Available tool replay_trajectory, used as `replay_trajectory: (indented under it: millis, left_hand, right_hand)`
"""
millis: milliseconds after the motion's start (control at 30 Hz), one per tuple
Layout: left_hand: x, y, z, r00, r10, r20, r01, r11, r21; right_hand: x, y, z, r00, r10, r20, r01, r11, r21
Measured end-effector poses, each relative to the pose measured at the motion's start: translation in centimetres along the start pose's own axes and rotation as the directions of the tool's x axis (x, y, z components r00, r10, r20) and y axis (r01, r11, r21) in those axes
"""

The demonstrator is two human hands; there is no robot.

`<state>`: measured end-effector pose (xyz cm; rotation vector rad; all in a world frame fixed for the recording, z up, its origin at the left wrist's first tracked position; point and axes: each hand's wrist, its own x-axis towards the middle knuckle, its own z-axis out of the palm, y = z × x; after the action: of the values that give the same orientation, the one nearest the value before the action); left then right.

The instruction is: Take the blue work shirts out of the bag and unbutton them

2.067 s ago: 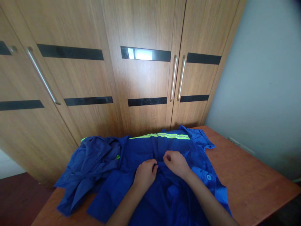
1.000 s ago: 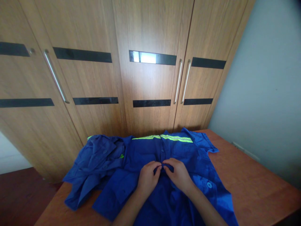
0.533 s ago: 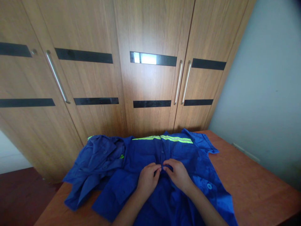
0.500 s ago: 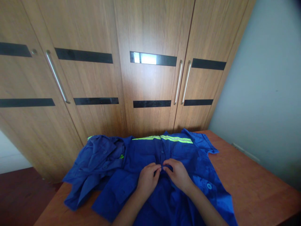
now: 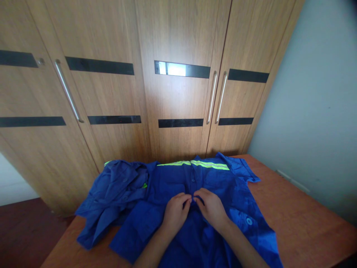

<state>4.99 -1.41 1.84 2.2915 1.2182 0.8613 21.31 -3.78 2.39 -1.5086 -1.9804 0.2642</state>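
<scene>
A blue work shirt with a yellow-green reflective stripe across its chest lies spread on the wooden table. My left hand pinches the cloth at the shirt's front placket, thumb against fingertips. Close beside it, my right hand pinches the same front edge, its fingertips almost meeting the left ones. Whatever small part sits between the fingertips is hidden. A button shows on the placket just above the hands. On the shirt's right side is a pale round mark.
A crumpled blue garment lies at the left, against the shirt. Behind the table stands a wooden wardrobe with black strips and metal handles. A pale wall borders the table at the right.
</scene>
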Motion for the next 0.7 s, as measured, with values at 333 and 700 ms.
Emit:
replay_trajectory:
  millis: [333, 700]
  left_hand:
    - [0.1, -0.2, 0.1, 1.0, -0.011, 0.01, 0.011, 1.0, 0.002]
    - [1.3, -1.1, -1.7, 0.955, -0.194, -0.224, 0.093, 0.914, -0.396]
  right_hand:
    - [0.4, 0.7, 0.1, 1.0, 0.023, 0.01, -0.024, 0.994, 0.111]
    - [1.7, 6.3, -1.8, 0.896, 0.245, -0.369, -0.2, 0.967, 0.157]
